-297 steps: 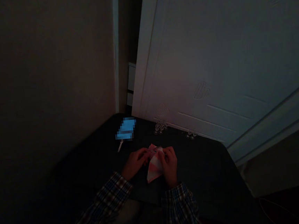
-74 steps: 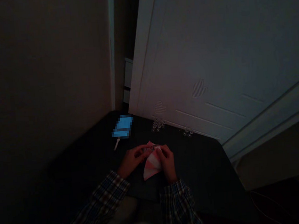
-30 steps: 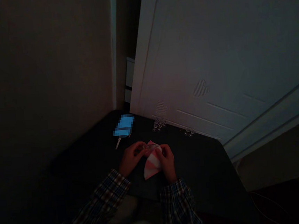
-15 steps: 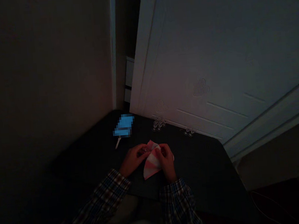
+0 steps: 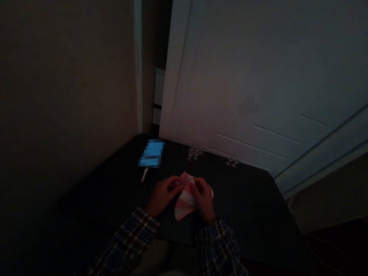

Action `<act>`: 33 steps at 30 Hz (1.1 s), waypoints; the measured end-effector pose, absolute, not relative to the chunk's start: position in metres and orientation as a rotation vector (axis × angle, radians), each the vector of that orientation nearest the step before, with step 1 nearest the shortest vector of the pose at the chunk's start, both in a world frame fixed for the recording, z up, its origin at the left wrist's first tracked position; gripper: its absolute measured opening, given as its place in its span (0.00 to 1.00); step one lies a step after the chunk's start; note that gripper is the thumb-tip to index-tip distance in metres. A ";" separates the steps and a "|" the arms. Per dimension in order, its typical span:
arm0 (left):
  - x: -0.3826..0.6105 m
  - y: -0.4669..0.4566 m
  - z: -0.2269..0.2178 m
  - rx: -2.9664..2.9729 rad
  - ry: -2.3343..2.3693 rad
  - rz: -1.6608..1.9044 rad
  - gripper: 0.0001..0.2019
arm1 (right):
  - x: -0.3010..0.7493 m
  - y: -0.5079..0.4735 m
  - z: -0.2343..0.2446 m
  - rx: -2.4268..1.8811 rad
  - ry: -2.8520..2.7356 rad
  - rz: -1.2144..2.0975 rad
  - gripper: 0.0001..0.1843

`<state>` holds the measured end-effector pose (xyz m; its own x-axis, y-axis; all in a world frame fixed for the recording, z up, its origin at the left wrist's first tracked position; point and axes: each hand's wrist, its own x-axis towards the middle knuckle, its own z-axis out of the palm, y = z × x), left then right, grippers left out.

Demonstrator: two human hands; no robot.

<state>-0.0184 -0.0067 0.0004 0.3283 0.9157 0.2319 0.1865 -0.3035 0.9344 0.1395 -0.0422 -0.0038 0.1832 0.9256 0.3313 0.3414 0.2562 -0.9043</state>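
Pink paper (image 5: 184, 204) edge emerged past right hand (image 5: 204, 200); left hand (image 5: 163, 194) pinching.

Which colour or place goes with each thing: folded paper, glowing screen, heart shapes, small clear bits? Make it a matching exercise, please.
1. folded paper
2. glowing screen
3. heart shapes
4. small clear bits

a. on the white door
b. blue, far left on the table
c. pink-and-white striped, between left hand and right hand
d. on the table at the door's foot

Pairs: 1-c, 2-b, 3-a, 4-d
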 end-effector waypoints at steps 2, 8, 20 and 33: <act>-0.019 -0.007 0.001 1.703 0.991 1.065 0.15 | 0.138 -0.042 -0.004 -1.324 -1.426 0.577 0.07; -0.022 -0.007 0.003 1.658 1.011 1.125 0.15 | 0.135 -0.041 -0.006 -1.331 -1.541 0.469 0.07; -0.024 -0.014 0.012 1.605 0.905 1.168 0.13 | 0.133 -0.040 -0.013 -1.374 -1.556 0.474 0.12; -0.021 -0.010 0.006 1.619 0.885 1.097 0.14 | 0.136 -0.039 -0.016 -1.404 -1.586 0.451 0.12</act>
<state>-0.0214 -0.0096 0.0062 0.3342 0.9090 0.2491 0.0517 -0.2815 0.9582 0.1356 -0.0385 -0.0160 0.0952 0.9133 0.3959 0.5681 0.2768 -0.7750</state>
